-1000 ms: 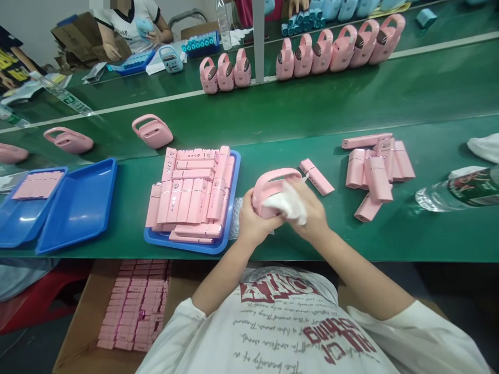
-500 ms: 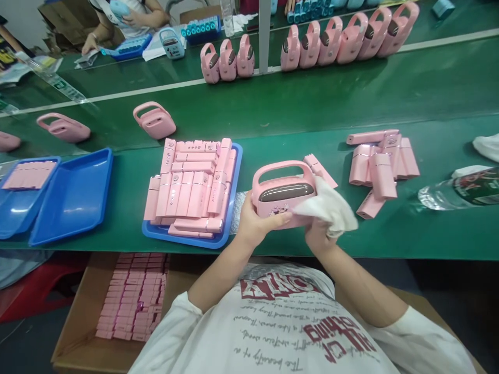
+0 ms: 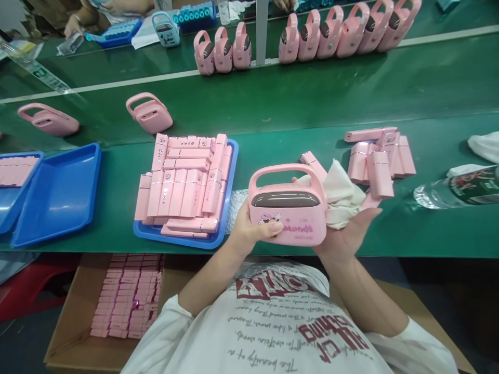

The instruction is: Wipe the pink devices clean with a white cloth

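Note:
My left hand grips the left side of a pink handled device, thumb across its front. The device is upright over the table's front edge, its loop handle on top, with a dark oval window and a cartoon print with purple lettering. A crumpled white cloth is at its right side, in my right hand. That hand's thumb sticks out to the right, while its fingers are partly hidden behind the device and cloth. Just behind the device lies a pink stick-shaped piece.
Left of my hands, a blue tray is heaped with pink sticks; another blue tray is farther left. Loose pink blocks and a plastic bottle lie right. Similar pink devices line the back ledge. A co-worker's hand shows top left.
The cloth has moved off the device's front to its right side, uncovering the lettering. My right thumb has swung outward, and the device now faces me more squarely. The whole view has shifted slightly.

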`<state>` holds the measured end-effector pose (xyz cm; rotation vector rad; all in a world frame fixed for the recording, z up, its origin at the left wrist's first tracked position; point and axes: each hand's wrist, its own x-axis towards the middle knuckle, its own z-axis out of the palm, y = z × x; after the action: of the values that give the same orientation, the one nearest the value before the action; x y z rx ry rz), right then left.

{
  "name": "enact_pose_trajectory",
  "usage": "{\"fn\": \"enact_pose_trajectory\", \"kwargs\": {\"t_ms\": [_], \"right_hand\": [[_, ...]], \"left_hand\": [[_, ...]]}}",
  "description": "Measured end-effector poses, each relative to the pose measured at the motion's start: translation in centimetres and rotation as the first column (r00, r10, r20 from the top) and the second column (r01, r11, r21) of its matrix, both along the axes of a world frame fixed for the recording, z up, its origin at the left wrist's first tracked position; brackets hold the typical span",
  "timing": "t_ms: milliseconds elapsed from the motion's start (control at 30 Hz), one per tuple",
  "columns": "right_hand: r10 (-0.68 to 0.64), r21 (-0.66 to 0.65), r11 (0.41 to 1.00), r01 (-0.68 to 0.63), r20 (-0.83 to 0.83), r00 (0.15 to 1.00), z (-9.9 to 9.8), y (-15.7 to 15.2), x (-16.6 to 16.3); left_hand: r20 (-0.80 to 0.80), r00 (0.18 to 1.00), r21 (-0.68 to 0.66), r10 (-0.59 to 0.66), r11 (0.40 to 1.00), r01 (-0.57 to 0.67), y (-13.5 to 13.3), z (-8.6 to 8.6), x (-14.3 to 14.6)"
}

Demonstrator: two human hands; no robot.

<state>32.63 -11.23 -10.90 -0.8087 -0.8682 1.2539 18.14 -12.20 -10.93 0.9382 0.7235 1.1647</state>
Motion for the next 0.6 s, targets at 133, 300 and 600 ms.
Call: {"fn": "enact_pose_trajectory", "kwargs": {"t_ms": [133,300,600], "right_hand": [[0.030,0.028,0.999,-0.033,0.091,0.995,0.5,0.9,1.9],[0.262,-0.006,0.955,-0.296,0.482,0.836,1.1,2.6,4.8],[-0.252,0.371,0.687,-0.625,0.928,0.273,2.7,4.1,1.5]], "left_hand": [[-0.097,0.994,-0.027,-0.052,0.998,0.050,-0.3,0.2,-0.3],[-0.335,0.937,-0.061,-0.094,0.995,0.078,-0.6,1.1,-1.3],[-0.774,0.633,-0.034,-0.018,0.999,-0.013,-0.7,0.9,0.0]]}}
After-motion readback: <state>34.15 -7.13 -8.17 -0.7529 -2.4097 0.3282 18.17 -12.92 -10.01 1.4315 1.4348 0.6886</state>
